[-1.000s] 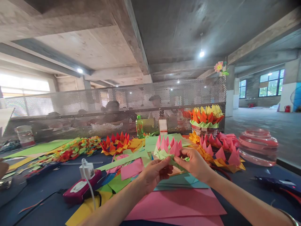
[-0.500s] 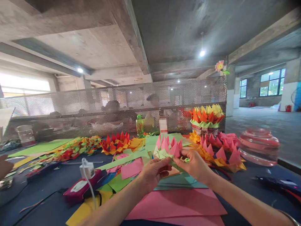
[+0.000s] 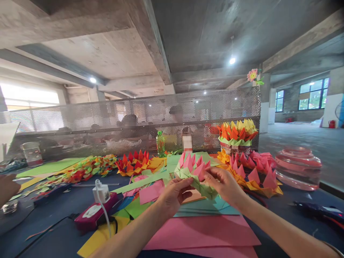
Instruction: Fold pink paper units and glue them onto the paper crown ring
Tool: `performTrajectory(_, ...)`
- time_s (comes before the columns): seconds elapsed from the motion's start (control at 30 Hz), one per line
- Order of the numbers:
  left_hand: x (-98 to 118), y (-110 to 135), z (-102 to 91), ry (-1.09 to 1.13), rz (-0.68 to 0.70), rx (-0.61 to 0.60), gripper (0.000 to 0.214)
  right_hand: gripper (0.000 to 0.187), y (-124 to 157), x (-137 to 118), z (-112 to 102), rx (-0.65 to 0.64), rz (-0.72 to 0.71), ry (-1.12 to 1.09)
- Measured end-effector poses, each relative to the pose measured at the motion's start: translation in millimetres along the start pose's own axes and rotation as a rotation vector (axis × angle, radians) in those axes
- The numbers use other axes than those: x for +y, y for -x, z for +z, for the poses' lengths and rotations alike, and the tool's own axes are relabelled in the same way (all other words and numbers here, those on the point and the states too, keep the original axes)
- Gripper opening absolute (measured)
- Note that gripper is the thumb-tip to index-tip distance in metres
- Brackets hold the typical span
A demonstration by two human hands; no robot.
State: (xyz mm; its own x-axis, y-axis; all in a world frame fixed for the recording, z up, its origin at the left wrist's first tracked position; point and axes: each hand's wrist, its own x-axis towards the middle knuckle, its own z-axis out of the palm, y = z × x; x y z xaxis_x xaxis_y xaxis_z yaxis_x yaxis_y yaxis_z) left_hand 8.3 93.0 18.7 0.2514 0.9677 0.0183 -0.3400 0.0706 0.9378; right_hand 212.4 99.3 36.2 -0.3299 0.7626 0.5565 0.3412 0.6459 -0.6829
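Both my hands hold a folded paper lotus [image 3: 194,171] with pink pointed petals on a green base, lifted a little above the table. My left hand [image 3: 174,195] pinches its near left edge with thumb and fingers. My right hand [image 3: 224,186] grips its right side, fingers curled over the green part. Below them lie stacked sheets of coloured paper [image 3: 204,233], pink on top, with green and teal sheets behind.
More paper flowers lie around: a red-orange one [image 3: 134,163], a pink-and-orange row [image 3: 252,175], a tall one on a basket [image 3: 236,134]. A magenta device with a white plug [image 3: 95,211] sits left, a clear pink-rimmed container [image 3: 297,168] right. A perforated metal screen [image 3: 129,122] stands behind; another person's hand [image 3: 6,186] shows far left.
The lotus has been raised and tilted slightly, showing more of its green underside. My hands have shifted a little with it.
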Motion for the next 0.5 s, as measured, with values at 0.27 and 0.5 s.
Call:
performTrajectory(0.27,3.4,3.1,5.4,-0.094,-0.027,0.004,0.02,0.026,-1.0,0.4,1.3,0.002,0.013,0.016)
performTrajectory(0.5,1.9,1.0,5.6,-0.143,0.002,0.02,0.021,0.026,-0.7,0.8,2.3,0.002,-0.015,0.024)
